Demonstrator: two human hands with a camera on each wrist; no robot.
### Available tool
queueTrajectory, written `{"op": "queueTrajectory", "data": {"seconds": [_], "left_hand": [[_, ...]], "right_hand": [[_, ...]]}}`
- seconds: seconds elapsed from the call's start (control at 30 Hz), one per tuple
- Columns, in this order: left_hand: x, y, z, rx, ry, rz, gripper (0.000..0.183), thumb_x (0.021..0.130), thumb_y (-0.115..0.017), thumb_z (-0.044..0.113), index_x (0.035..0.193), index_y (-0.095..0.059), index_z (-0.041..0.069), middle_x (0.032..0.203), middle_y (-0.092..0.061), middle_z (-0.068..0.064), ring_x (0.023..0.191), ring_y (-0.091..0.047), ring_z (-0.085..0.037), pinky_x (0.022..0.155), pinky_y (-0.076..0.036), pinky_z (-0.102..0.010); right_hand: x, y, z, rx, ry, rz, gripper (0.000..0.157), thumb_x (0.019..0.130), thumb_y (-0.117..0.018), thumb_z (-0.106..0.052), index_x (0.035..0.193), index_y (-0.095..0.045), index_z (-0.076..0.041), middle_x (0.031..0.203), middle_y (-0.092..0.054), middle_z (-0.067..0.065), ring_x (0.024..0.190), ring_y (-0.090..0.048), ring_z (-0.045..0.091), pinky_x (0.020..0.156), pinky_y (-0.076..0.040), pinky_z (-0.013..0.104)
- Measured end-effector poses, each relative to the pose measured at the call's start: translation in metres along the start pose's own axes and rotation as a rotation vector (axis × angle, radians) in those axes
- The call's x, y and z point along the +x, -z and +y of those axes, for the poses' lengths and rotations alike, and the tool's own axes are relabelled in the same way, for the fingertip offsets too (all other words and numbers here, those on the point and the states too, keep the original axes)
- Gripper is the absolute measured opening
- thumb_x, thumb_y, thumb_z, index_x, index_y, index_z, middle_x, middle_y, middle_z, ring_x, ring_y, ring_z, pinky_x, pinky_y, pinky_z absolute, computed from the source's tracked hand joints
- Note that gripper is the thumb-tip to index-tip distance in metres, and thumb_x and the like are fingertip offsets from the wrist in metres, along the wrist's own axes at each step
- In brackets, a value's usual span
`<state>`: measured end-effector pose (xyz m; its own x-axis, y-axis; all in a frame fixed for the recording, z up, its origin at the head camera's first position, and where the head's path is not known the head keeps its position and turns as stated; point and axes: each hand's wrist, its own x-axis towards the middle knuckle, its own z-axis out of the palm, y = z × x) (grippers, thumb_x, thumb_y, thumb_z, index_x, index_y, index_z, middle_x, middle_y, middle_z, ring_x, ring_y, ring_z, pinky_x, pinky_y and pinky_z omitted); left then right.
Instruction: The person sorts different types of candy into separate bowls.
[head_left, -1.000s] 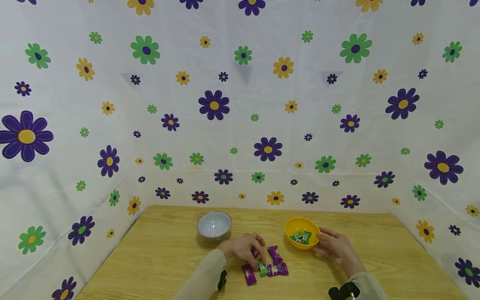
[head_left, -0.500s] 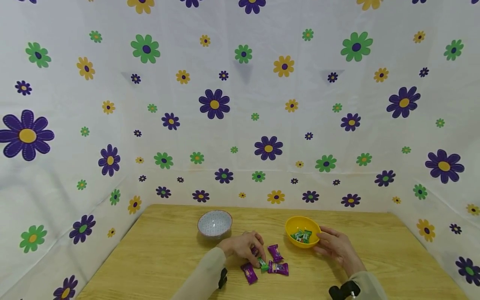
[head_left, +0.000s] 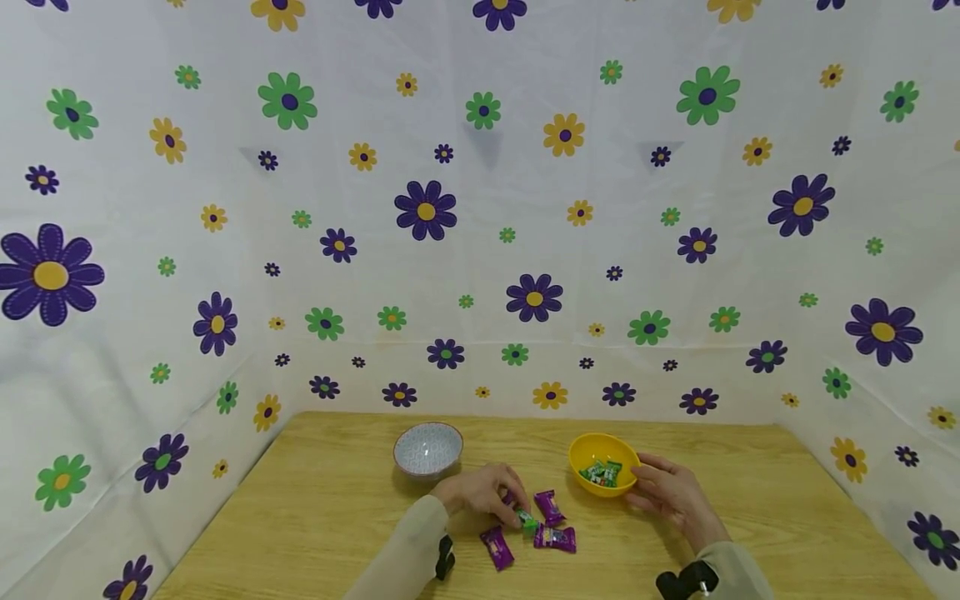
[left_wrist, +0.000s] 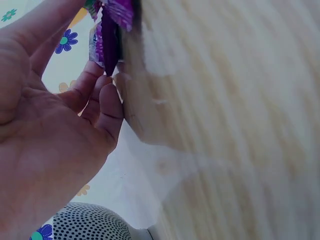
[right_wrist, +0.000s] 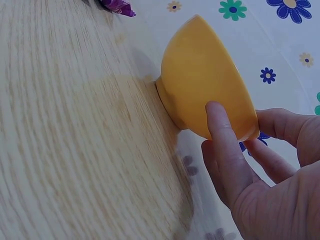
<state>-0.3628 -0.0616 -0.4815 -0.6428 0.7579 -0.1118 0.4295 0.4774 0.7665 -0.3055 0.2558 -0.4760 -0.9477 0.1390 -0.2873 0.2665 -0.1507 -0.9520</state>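
Note:
In the head view my left hand (head_left: pixel 483 490) is over the middle of the table, thumb and fingertips pinching a green-wrapped candy (head_left: pixel 528 522). Three purple-wrapped candies lie close by: one (head_left: pixel 497 547) nearest me, one (head_left: pixel 555 538) to the right, one (head_left: pixel 549 507) just behind it. Another purple candy (head_left: pixel 508 498) is partly hidden behind my left fingers. My right hand (head_left: pixel 675 497) holds the yellow bowl (head_left: pixel 587 450) by its right side, thumb at the rim and fingers against the outer wall (right_wrist: pixel 200 75). Several green candies (head_left: pixel 602 474) lie inside that bowl.
A grey patterned bowl (head_left: pixel 429 444) with a red rim stands behind my left hand, close to its wrist. The wooden table (head_left: pixel 322 500) ends at a white flowered cloth (head_left: pixel 480 250), which rises at the back and both sides.
My left thumb and fingers have closed on the green candy, which has shifted slightly away from me. My right hand and the yellow bowl stay in place.

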Motion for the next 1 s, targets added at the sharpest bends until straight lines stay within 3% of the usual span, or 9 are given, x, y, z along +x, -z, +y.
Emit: {"op": "queueTrajectory", "data": {"seconds": [0.2, 0.43, 0.5, 0.57, 0.7, 1.0], "left_hand": [[0.001, 0.0, -0.001, -0.074, 0.021, 0.019, 0.014, 0.082, -0.076, 0.003, 0.095, -0.077, 0.007, 0.103, -0.067, 0.006, 0.1, -0.051, -0.007, 0.101, -0.036, -0.038], [0.001, -0.001, 0.003, -0.125, 0.01, 0.056, 0.013, 0.083, -0.075, 0.003, 0.096, -0.077, 0.006, 0.104, -0.072, -0.001, 0.101, -0.059, -0.014, 0.099, -0.045, -0.037], [0.001, -0.001, 0.003, -0.121, 0.014, 0.077, 0.013, 0.083, -0.075, 0.004, 0.096, -0.077, 0.008, 0.105, -0.07, 0.001, 0.1, -0.059, -0.011, 0.094, -0.048, -0.031], [0.003, -0.001, 0.003, -0.137, 0.023, 0.102, 0.013, 0.084, -0.074, 0.003, 0.095, -0.077, 0.009, 0.104, -0.068, 0.003, 0.091, -0.059, -0.01, 0.081, -0.05, -0.027], [0.005, -0.001, 0.006, -0.17, 0.027, 0.151, 0.014, 0.084, -0.073, 0.003, 0.095, -0.076, 0.011, 0.101, -0.069, 0.001, 0.074, -0.053, -0.01, 0.063, -0.043, -0.021], [0.013, 0.0, 0.017, -0.108, 0.022, 0.252, 0.009, 0.086, -0.075, 0.015, 0.094, -0.077, 0.018, 0.104, -0.066, 0.002, 0.089, -0.046, -0.019, 0.074, -0.038, -0.031]], "right_hand": [[0.001, 0.0, 0.0, 0.008, 0.004, -0.009, 0.059, 0.096, -0.06, -0.007, 0.148, -0.034, 0.006, 0.149, -0.036, 0.033, 0.099, -0.069, 0.026, 0.08, -0.059, 0.037], [0.001, 0.002, 0.001, 0.037, 0.021, -0.016, 0.06, 0.094, -0.061, -0.004, 0.147, -0.036, 0.007, 0.136, -0.052, 0.031, 0.091, -0.071, 0.023, 0.078, -0.06, 0.038], [0.001, 0.003, 0.002, 0.035, 0.031, -0.028, 0.06, 0.094, -0.061, -0.004, 0.146, -0.035, 0.008, 0.134, -0.054, 0.031, 0.09, -0.071, 0.023, 0.078, -0.06, 0.039], [0.001, 0.003, 0.002, 0.036, 0.033, -0.021, 0.059, 0.093, -0.061, -0.004, 0.146, -0.037, 0.008, 0.132, -0.055, 0.031, 0.089, -0.071, 0.022, 0.078, -0.06, 0.039], [0.001, 0.002, 0.002, 0.033, 0.03, -0.025, 0.06, 0.094, -0.061, -0.005, 0.146, -0.035, 0.008, 0.136, -0.051, 0.033, 0.09, -0.071, 0.021, 0.078, -0.06, 0.039], [0.001, 0.0, 0.001, 0.023, 0.007, -0.006, 0.057, 0.096, -0.06, -0.007, 0.147, -0.037, 0.005, 0.144, -0.042, 0.033, 0.091, -0.071, 0.023, 0.079, -0.059, 0.039]]}}
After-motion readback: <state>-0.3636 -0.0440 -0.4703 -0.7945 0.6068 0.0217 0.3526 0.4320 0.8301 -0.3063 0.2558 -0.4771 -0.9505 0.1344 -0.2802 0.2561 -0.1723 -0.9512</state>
